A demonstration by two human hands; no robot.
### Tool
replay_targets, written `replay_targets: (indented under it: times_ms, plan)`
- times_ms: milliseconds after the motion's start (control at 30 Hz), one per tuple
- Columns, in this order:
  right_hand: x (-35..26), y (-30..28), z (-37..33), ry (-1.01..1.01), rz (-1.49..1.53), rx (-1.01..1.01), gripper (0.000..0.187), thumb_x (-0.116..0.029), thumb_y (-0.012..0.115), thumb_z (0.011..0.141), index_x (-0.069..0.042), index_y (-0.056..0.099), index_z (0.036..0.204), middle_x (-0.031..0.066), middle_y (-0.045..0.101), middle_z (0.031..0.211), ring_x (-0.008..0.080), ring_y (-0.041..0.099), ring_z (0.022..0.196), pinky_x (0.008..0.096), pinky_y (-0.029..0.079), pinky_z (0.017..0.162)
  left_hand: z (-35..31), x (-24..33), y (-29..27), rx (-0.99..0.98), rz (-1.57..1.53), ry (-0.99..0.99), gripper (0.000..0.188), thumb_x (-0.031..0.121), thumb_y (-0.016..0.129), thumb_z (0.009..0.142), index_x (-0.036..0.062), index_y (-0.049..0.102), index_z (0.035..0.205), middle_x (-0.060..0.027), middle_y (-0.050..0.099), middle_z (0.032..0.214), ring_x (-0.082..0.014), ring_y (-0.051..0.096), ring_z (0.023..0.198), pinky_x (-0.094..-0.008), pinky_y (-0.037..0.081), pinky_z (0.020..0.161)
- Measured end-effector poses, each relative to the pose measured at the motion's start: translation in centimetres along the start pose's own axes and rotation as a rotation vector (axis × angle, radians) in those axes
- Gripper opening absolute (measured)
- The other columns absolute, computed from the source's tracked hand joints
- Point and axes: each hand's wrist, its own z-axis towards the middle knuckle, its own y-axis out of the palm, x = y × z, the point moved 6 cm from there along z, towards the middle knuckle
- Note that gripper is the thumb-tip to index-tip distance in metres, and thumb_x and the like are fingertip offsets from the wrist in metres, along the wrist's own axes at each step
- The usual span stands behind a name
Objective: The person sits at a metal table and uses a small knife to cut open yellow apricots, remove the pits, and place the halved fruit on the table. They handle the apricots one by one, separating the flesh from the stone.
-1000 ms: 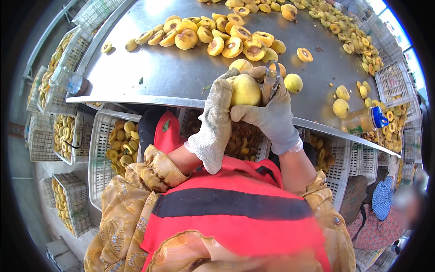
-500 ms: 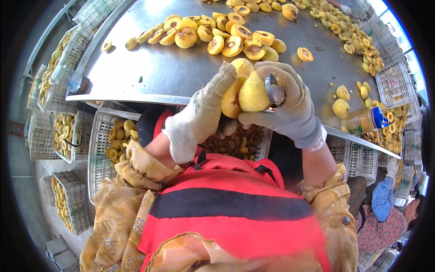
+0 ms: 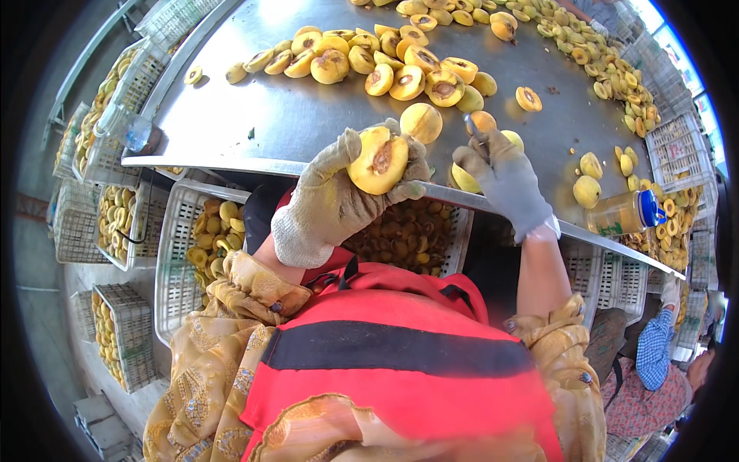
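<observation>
My gloved left hand is closed around a yellow peach half, its cut face up and a ragged brown hollow at the centre. My gloved right hand, slightly blurred, grips a small metal tool with a curved blade above the table's near edge. Below that hand's fingers shows a greenish-yellow peach piece; whether the hand holds it I cannot tell. Just beyond the hands, a peach and an orange-yellow one lie on the metal table.
Many peach halves form a row across the table. A blue-lidded plastic jar lies at the right edge. Plastic crates of fruit stand below and left; another crate sits under my hands. A person in a blue checked sleeve is at right.
My hands have moved apart from around the peach. The left now holds a half with its cut face showing; the right has shifted right with the tool.
</observation>
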Motion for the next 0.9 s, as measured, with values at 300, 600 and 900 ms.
replay_targets:
  times_ms: [300, 600, 900]
  plan:
    - [-5.7, 3.4, -2.8, -0.17, 0.164, -0.058, 0.039, -0.025, 0.061, 0.087, 0.004, 0.051, 0.112, 0.0183, 0.066, 0.086, 0.0347, 0.065, 0.084, 0.0393, 0.05, 0.074, -0.8, 1.7, -0.6, 0.323, 0.611, 0.04, 0.057, 0.052, 0.039, 0.097, 0.005, 0.049, 0.129, -0.0148, 0.061, 0.113, -0.026, 0.064, 0.088, -0.0315, 0.052, 0.059]
    - [-5.9, 6.3, -2.8, -0.163, 0.063, -0.131, 0.039, -0.029, 0.061, 0.085, 0.002, 0.052, 0.106, 0.0269, 0.062, 0.087, 0.0426, 0.063, 0.081, 0.0493, 0.049, 0.072, -1.2, 2.9, -0.6, 0.415, 0.933, 0.178, 0.054, 0.052, 0.043, 0.096, 0.0051, 0.056, 0.121, -0.0094, 0.063, 0.104, -0.0166, 0.062, 0.079, -0.0267, 0.05, 0.062]
    - [-7.4, 7.7, -4.3, 0.286, 0.518, -0.607, 0.034, -0.023, 0.056, 0.085, 0.005, 0.051, 0.104, 0.0186, 0.061, 0.073, 0.0273, 0.061, 0.05, 0.036, 0.049, 0.041, -1.3, 2.0, -0.1, 0.374, 1.012, 0.422, 0.031, 0.013, 0.058, 0.093, 0.0014, 0.057, 0.121, -0.0061, 0.063, 0.105, -0.0113, 0.059, 0.089, -0.0271, 0.053, 0.076]
